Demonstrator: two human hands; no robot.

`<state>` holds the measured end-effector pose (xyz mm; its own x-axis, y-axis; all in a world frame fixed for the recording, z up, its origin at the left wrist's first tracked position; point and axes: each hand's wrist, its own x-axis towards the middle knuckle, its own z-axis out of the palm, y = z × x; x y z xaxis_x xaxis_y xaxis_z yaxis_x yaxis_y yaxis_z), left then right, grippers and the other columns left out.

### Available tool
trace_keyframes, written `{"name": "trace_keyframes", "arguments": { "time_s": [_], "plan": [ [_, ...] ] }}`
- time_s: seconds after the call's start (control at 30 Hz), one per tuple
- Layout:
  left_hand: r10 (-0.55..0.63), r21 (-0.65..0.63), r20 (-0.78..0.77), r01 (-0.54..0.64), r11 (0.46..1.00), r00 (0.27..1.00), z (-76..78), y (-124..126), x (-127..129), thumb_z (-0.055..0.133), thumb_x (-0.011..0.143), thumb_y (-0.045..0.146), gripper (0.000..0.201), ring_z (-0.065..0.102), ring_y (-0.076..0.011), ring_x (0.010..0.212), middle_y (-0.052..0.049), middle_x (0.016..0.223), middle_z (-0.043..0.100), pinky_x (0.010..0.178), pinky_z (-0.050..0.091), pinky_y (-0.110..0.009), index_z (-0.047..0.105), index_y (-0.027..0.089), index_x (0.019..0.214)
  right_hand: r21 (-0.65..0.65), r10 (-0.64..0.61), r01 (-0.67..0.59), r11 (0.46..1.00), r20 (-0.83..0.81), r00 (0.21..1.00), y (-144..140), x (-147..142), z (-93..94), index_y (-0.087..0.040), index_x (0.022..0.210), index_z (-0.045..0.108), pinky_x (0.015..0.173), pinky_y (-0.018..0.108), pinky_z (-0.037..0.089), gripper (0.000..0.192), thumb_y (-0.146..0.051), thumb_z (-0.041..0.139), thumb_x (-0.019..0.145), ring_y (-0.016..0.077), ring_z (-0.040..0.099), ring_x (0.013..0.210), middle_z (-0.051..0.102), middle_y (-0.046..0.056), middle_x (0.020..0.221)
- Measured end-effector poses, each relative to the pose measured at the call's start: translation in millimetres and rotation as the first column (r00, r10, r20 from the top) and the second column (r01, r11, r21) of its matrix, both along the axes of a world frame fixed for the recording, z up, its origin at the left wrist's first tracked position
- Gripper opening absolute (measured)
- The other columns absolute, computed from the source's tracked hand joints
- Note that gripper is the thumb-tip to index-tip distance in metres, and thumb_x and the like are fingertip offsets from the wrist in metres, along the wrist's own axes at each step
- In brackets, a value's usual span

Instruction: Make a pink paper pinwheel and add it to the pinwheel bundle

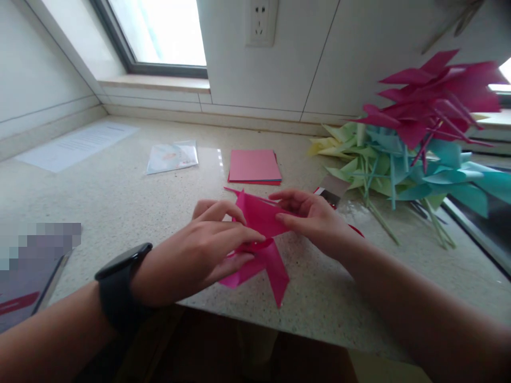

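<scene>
The pink paper [261, 234] is thin and very light, so it bends and creases with a small push and could tear if pulled hard. It looks best to hold it by the folded edges and the pointy flaps, with just the fingertips. It lies on the speckled counter [120, 202], close to the front edge, right between the two hands. The left hand [199, 250], which wears a black watch [120, 284] on the wrist, is curled over the left side of the paper. Its fingers are bent and close together and they press and pinch a fold near the middle. The right hand [315, 215] comes from the other side. Its fingers are almost closed and they pinch the top right flap of the same paper. One pink point sticks out below the hands toward the counter's edge. Just behind the hands lies a flat stack of pink sheets [254, 166]. To the right is a big pile of paper pinwheels [411, 138] in pink, green, yellow and blue, with thin sticks. Farther back on the left lie a small clear packet [172, 157] and a white printed sheet [77, 144].
</scene>
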<state>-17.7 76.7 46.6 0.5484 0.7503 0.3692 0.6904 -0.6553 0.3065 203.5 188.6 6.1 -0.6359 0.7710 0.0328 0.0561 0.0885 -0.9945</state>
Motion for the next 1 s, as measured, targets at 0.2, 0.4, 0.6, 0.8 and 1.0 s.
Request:
{"name": "trace_keyframes", "arguments": {
  "time_s": [0.2, 0.4, 0.6, 0.8, 1.0],
  "plan": [
    [-0.033, 0.098, -0.061, 0.039, 0.994, 0.998, 4.7, 21.8, 3.3, 0.066, 0.091, 0.016, 0.011, 0.055, -0.0230, 0.107, -0.003, 0.097, 0.074, 0.091, 0.044, -0.038, 0.070, 0.020, 0.100, 0.107, 0.064, -0.067, 0.992, 0.027, 0.998, 2.1, 21.1, 14.8, -0.016, 0.117, 0.061, 0.070, 0.029, 0.052, 0.036, -0.018, 0.065, 0.082, 0.0140, 0.066, 0.077, 0.072, 0.005, 0.093],
    [-0.049, 0.181, -0.043, 0.057, 0.982, 0.998, -13.7, 29.1, 6.1, 0.063, 0.091, 0.013, 0.009, 0.053, -0.0251, 0.114, -0.002, 0.092, 0.074, 0.096, 0.039, -0.041, 0.066, 0.021, 0.094, 0.496, -0.001, -0.139, 0.857, 0.271, 0.962, 5.7, 27.7, 35.9, -0.020, 0.116, 0.064, 0.070, 0.027, 0.047, 0.036, -0.008, 0.054, 0.084, 0.0131, 0.059, 0.074, 0.067, 0.000, 0.084],
    [-0.013, 0.302, 0.033, 0.003, 0.953, 0.999, -38.2, 28.2, 5.8, 0.064, 0.092, 0.015, 0.009, 0.057, -0.0222, 0.109, 0.001, 0.091, 0.076, 0.090, 0.036, -0.038, 0.065, 0.021, 0.098, 0.641, -0.024, -0.282, 0.714, 0.425, 0.905, 14.6, 29.4, 36.6, -0.024, 0.124, 0.062, 0.082, 0.031, 0.046, 0.042, -0.006, 0.052, 0.088, 0.0160, 0.060, 0.093, 0.065, 0.004, 0.106],
    [0.015, 0.392, 0.075, -0.043, 0.919, 0.997, -44.8, 22.5, 7.9, 0.060, 0.094, 0.013, 0.011, 0.059, -0.0200, 0.105, 0.002, 0.097, 0.078, 0.088, 0.036, -0.038, 0.066, 0.021, 0.099, 0.903, -0.307, -0.219, 0.369, 0.341, 0.889, 0.9, 35.2, 28.7, -0.033, 0.111, 0.072, 0.080, 0.040, 0.034, 0.028, -0.018, 0.062, 0.089, 0.0211, 0.049, 0.087, 0.056, 0.004, 0.089],
    [0.010, 0.504, 0.030, -0.024, 0.863, 1.000, -40.2, 16.6, 9.9, 0.050, 0.099, 0.010, 0.021, 0.061, -0.0169, 0.101, 0.004, 0.096, 0.078, 0.078, 0.039, -0.034, 0.070, 0.018, 0.098, 0.878, -0.248, -0.163, 0.450, 0.298, 0.922, -19.9, 29.0, 27.4, -0.025, 0.113, 0.068, 0.075, 0.039, 0.030, 0.024, -0.018, 0.061, 0.090, 0.0197, 0.055, 0.082, 0.069, 0.002, 0.089]
  ]
}}
